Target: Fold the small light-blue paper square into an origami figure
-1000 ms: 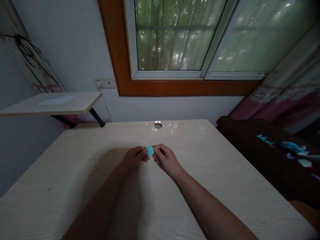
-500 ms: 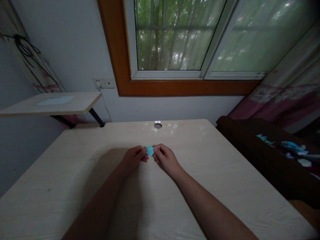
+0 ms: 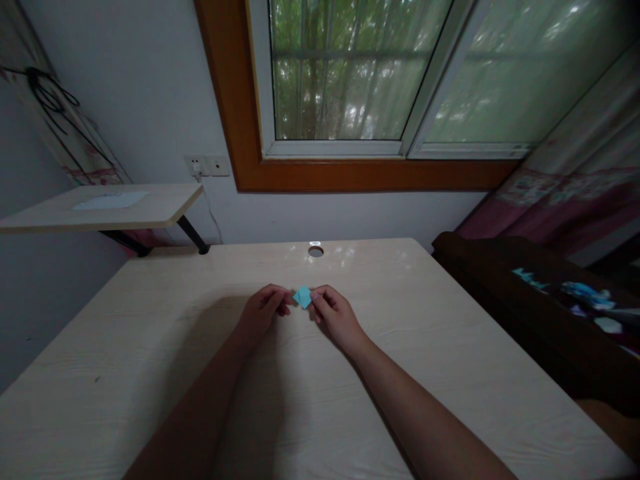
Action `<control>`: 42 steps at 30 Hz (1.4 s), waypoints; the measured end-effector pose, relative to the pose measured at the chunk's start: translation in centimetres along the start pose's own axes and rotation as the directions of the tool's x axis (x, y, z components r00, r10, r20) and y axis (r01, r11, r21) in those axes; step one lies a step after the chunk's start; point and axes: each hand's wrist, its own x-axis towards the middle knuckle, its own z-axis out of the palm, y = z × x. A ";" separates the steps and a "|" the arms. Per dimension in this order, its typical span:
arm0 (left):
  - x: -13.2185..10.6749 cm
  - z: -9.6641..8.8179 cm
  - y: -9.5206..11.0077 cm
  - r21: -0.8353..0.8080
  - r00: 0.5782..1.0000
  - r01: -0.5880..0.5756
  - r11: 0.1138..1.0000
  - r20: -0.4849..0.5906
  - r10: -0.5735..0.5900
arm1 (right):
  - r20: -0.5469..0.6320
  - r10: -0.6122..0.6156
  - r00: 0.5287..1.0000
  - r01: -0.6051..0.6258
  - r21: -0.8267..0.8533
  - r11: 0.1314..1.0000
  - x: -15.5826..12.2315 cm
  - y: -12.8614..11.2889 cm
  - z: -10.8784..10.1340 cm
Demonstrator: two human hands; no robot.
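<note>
Head view: one small piece of light-blue folded paper, pointed at its left end, located in the far middle part of the counter, between the two hands; whether it rests on the surface or is slightly raised cannot be told. Right hand: grip narrow, thumb and fingers pinching the paper at its right edge, presumably so that most of its face lies uncovered and steady. Left hand: fingers half curled, just beside the paper's left point, seemingly apart from it; grip without any visible load, and whether thumb and fingertips meet cannot be told. Both forearms come in from the near side, perhaps propped on the counter to keep so small an item steady. Far edge of counter: one round hole, likely for passing cables. Far left: a raised shelf on dark supports, bearing one pale flat sheet, well apart from the hands. Wall behind: socket plates with a thin cord hanging down. Right, beyond the counter: dark brown furniture carrying blue and white items, too blurred to identify.
</note>
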 end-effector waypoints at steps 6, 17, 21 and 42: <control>0.0 0.2 0.3 -0.006 1.000 0.006 1.000 0.012 -0.006 | 0.010 0.000 1.000 0.000 0.001 1.000 -0.1 -0.2 0.1; 0.1 -0.2 -1.0 0.024 0.994 0.038 0.999 0.104 -0.041 | 0.080 -0.011 0.997 0.015 -0.056 0.998 -0.2 0.4 -0.2; 0.1 -0.2 -1.0 0.003 0.993 0.023 1.000 0.117 -0.023 | 0.095 0.007 0.995 -0.002 -0.050 0.999 -0.2 0.2 -0.1; 0.0 0.0 -0.6 -0.146 0.996 0.029 0.989 0.093 -0.016 | 0.177 0.029 0.984 -0.023 -0.037 0.999 -0.1 0.0 -0.1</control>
